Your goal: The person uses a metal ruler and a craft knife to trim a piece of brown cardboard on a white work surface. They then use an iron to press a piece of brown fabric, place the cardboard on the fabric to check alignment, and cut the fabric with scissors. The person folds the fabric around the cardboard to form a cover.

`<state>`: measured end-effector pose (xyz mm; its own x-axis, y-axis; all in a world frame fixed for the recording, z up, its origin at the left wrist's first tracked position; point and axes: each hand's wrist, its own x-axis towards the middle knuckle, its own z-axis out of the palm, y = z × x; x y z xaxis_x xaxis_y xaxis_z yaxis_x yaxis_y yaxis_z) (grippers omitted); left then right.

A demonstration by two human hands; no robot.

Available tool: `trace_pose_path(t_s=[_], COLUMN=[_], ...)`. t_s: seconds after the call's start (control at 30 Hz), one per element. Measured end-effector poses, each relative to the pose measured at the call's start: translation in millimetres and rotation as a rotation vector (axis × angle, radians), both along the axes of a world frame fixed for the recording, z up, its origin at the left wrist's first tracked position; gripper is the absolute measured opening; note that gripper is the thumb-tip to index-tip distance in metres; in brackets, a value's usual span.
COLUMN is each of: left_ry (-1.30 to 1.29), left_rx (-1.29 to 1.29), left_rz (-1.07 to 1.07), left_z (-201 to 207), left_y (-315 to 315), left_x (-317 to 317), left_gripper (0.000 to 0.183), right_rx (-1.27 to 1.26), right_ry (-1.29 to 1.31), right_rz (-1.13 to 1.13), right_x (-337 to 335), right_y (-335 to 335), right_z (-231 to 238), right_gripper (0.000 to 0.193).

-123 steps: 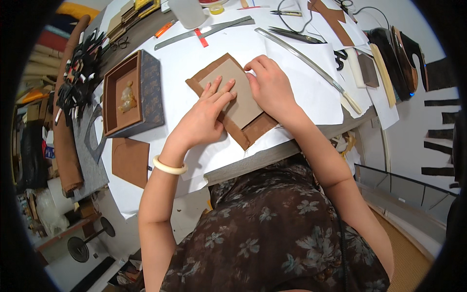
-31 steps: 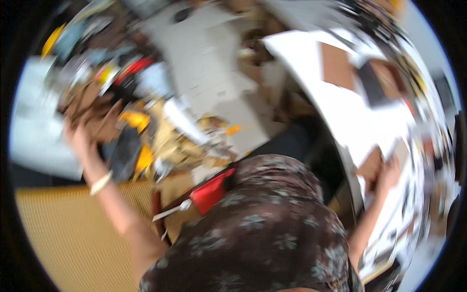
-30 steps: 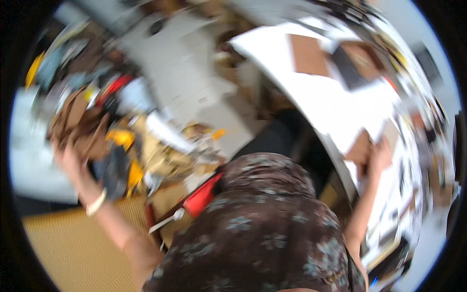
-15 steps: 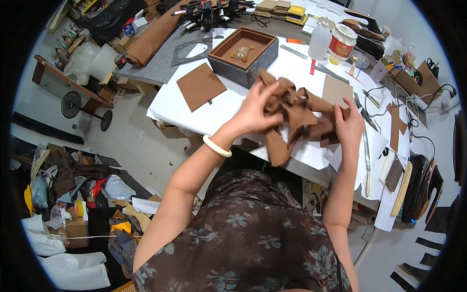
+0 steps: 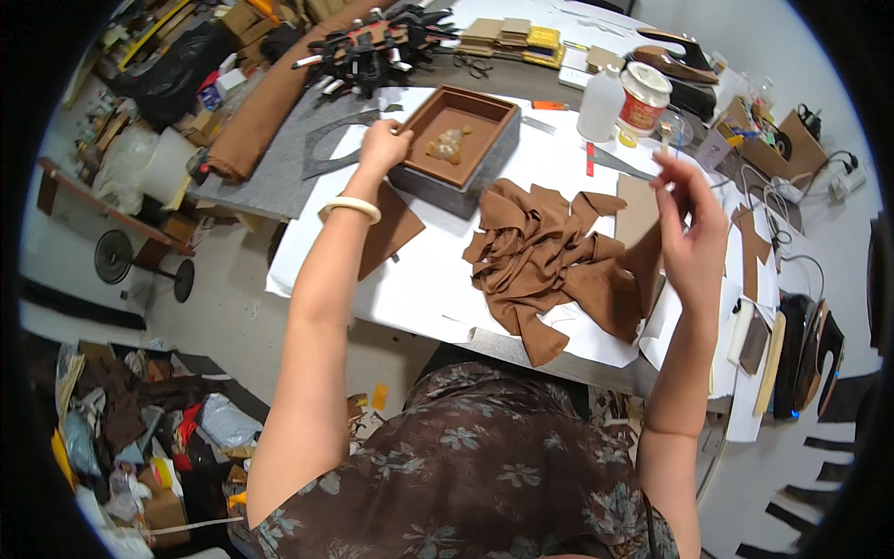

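Note:
My left hand (image 5: 385, 149), a pale bangle on its wrist, has its fingers closed over the left rim of a rectangular box (image 5: 498, 154). The box is brown inside and dark grey outside, with a clear yellowish lump (image 5: 449, 145) in it. A crumpled heap of brown leather-like strips (image 5: 531, 238) lies on the white paper in front of me. Beside the heap's right end my right hand (image 5: 694, 219) is raised, fingers bent and apart, holding nothing visible. A flat brown square (image 5: 396, 233) lies partly behind my left forearm.
Behind the box are a bundle of black clips (image 5: 382, 47) and a brown roll (image 5: 251, 112). A clear bottle (image 5: 601, 104) and a white tub with a red label (image 5: 643, 98) stand at the back right. A beige board (image 5: 636, 200) lies beyond the heap; an iron (image 5: 821, 345) sits far right.
The brown strips, held between both hands before, now lie heaped on the table. My left hand has moved left to the box's rim. My right hand has lifted off the strips.

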<state>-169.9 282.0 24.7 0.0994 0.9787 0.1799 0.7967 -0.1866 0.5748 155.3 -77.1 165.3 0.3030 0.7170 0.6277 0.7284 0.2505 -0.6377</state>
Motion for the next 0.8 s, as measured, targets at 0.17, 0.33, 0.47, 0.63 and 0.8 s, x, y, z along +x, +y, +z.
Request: trace_pose_path(t_s=[0.17,0.33,0.47,0.63,0.8], left_ry=[-0.019,0.088,-0.705,-0.981,-0.893], left_rx=[0.118,0.472,0.488,-0.062,-0.062], left_rz=[0.008,0.126,-0.977,-1.128,-0.889], left_z=[-20.4,17.5,100.9,121.0,133.3], left_y=[48.7,39.9,-120.7,-189.4,-194.1], left_x=[-30.0,-21.9,87.3,88.1,29.4], left_gripper=[0.036,0.051,0.056,0.020,0.012], right_rx=[0.043,-0.048,-0.202,-0.084,-0.059], right_ry=[0.085,0.216,0.376,0.342,0.253], right_rz=[0.164,0.409,0.578,0.692,0.600], right_x=[15.6,5.9,-20.2,-53.4,-59.0], right_y=[41.7,68.9,87.1,90.0,106.9], right_z=[22.4,32.5,46.8,75.3,58.3], right_gripper=[0.025,0.033,0.025,0.024,0.025])
